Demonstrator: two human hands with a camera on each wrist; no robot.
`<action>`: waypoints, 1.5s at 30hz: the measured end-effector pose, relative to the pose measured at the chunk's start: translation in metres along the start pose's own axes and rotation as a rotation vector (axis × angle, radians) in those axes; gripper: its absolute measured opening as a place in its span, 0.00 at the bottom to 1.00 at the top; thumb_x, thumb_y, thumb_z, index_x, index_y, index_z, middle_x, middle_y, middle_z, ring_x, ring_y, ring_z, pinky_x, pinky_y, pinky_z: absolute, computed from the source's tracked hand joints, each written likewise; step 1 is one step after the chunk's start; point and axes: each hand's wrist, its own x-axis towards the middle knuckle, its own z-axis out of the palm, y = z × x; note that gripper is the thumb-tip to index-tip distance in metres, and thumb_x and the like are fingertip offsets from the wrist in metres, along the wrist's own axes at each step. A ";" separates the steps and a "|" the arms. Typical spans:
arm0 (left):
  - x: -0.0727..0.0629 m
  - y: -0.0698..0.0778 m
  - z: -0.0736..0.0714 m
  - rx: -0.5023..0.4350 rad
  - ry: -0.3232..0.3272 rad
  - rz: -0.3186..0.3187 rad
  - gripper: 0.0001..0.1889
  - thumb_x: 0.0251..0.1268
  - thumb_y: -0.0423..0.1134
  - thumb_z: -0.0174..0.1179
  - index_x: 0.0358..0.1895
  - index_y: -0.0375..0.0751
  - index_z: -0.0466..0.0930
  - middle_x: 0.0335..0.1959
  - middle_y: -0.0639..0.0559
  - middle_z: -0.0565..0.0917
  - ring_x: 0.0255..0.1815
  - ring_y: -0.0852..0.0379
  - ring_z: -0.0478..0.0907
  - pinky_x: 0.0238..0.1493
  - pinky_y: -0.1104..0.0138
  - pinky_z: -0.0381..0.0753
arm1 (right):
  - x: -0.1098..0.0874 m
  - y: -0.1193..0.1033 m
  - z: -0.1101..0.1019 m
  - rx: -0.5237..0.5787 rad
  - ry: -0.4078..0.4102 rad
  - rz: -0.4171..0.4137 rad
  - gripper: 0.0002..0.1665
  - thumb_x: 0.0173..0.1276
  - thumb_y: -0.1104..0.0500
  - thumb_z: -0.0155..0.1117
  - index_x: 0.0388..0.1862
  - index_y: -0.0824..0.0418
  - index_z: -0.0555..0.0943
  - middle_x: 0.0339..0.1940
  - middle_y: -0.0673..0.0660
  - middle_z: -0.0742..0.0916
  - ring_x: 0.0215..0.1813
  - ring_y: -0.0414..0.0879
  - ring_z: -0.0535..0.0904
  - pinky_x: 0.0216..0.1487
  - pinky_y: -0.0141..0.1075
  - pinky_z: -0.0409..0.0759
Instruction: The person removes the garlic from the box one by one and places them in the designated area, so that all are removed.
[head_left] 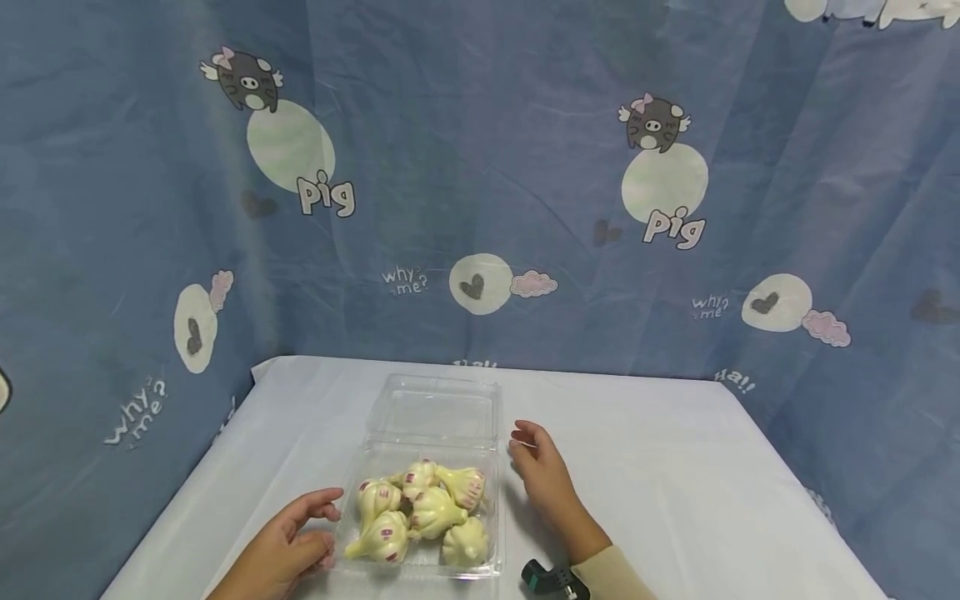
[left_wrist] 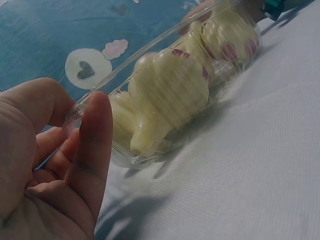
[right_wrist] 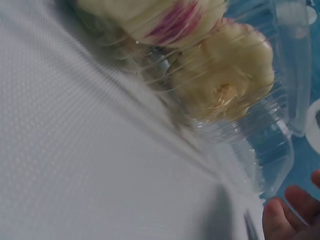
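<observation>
Soft light is covering the white tabletop [head_left: 675, 483], glare is flecking the near rim of the clear container [head_left: 465, 573], and the right-wrist view is looking dim and blurred.

Clear plastic box [head_left: 457, 572] with lid [head_left: 435, 412] folded back, six garlic bulbs [head_left: 437, 510] inside, left hand [head_left: 288, 537] at its left edge, right hand [head_left: 547, 473] just beside its right, black-and-green object [head_left: 557, 581] near the right sleeve [head_left: 609, 575], white-covered table [head_left: 660, 483], blue pig-print fabric [head_left: 487, 150] behind

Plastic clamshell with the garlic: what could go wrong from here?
With the lid folded back, garlic bulbs could tumble out if the clear plastic clamshell tips. The right hand is clear of it, so a nudge from the left hand at its edge might slide it across the white tablecloth.
</observation>
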 end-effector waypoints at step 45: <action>-0.005 0.005 0.004 -0.045 0.040 0.004 0.39 0.69 0.29 0.58 0.82 0.34 0.54 0.63 0.38 0.63 0.36 0.56 0.77 0.39 0.62 0.84 | -0.065 -0.085 -0.001 -0.475 -0.598 -0.286 0.28 0.73 0.45 0.71 0.66 0.54 0.80 0.60 0.46 0.82 0.63 0.41 0.80 0.62 0.40 0.83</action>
